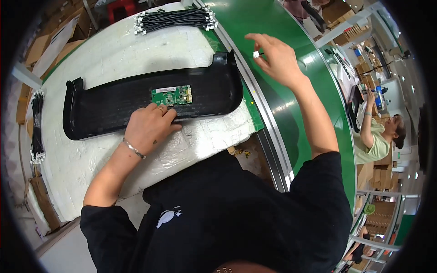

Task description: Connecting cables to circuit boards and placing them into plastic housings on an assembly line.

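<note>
A shallow black plastic housing (118, 109) with a raised rim lies on the white padded surface in front of me. Inside it is a green circuit board (170, 95) with a white label strip and pale connectors along its right end. My left hand (148, 125) reaches over the housing's near rim, its curled fingertips at the board's near edge; the thumb stays outside the rim. Farther right, my right hand (277, 59) is raised over the green belt. Between its thumb and fingers is a short cable with a white connector (256, 54); most of the cable is hidden by the hand.
A bundle of black cables (175, 20) with white plugs lies at the far edge of the padded surface (200, 134). Another bundle (36, 127) lies at its left edge. A metal rail (268, 123) borders the green belt (314, 113). Beyond it a person (378, 136) works.
</note>
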A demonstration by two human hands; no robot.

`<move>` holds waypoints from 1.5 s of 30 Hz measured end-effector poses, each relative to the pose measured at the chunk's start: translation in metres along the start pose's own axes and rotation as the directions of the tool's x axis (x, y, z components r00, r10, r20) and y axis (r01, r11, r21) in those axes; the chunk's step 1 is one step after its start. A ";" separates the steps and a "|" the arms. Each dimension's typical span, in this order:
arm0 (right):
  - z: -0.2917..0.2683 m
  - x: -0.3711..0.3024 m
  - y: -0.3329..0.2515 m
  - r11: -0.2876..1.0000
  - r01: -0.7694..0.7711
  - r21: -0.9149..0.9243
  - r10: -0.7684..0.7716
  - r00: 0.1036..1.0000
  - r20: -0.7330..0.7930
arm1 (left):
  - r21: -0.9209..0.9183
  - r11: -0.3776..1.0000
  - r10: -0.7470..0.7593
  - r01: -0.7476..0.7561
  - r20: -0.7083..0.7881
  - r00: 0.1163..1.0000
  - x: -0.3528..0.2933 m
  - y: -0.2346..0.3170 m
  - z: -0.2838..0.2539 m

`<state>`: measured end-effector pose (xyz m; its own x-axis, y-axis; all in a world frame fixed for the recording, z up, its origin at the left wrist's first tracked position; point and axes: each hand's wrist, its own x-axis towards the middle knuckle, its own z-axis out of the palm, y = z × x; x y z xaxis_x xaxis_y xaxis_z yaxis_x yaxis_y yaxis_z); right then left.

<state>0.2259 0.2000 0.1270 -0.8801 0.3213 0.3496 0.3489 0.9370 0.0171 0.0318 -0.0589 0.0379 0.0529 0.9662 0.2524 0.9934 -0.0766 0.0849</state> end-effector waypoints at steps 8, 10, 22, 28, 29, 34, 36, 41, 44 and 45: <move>0.025 -0.015 -0.073 0.995 0.038 0.091 -0.041 0.999 0.032 | -0.895 0.178 -0.181 0.410 0.380 0.907 0.078 0.014 -0.032; 0.034 -0.013 -0.080 0.995 -0.013 0.102 0.006 0.998 0.069 | -0.895 0.089 -0.144 0.438 0.423 0.894 0.086 0.008 -0.021; 0.060 -0.015 -0.084 0.913 0.226 0.339 -0.210 0.974 -0.084 | -0.808 0.205 -0.159 0.553 0.529 0.833 0.076 -0.024 0.002; 0.079 -0.010 -0.081 0.941 0.266 0.210 -0.284 0.957 0.063 | -0.437 0.830 -0.267 0.347 0.235 0.935 0.075 -0.033 -0.003; 0.081 -0.010 -0.079 0.931 0.264 0.252 -0.293 0.952 0.086 | -0.332 0.916 -0.189 0.225 0.137 0.972 0.073 -0.040 -0.004; 0.087 -0.007 -0.078 0.896 0.290 0.337 -0.333 0.940 0.076 | -0.039 0.984 0.176 -0.175 0.035 0.984 0.049 -0.083 0.014; 0.088 -0.007 -0.076 0.868 0.261 0.422 -0.324 0.942 0.086 | -0.131 0.985 0.134 -0.114 0.156 0.979 0.041 -0.090 0.027; 0.086 -0.007 -0.078 0.860 0.264 0.438 -0.324 0.944 0.068 | -0.126 0.984 0.144 -0.127 0.138 0.980 0.039 -0.088 0.028; 0.084 -0.007 -0.080 0.865 0.245 0.438 -0.317 0.943 0.098 | -0.105 0.987 0.140 -0.126 0.141 0.980 0.037 -0.087 0.029; 0.084 -0.006 -0.081 0.869 0.232 0.437 -0.312 0.942 0.122 | -0.104 0.987 0.139 -0.125 0.137 0.981 0.037 -0.088 0.029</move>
<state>0.1762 0.1340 0.0447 -0.9773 0.0270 0.2101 -0.0412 0.9487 -0.3133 -0.0512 -0.0089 0.0121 0.2035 0.9707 0.1278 0.9630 -0.2220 0.1529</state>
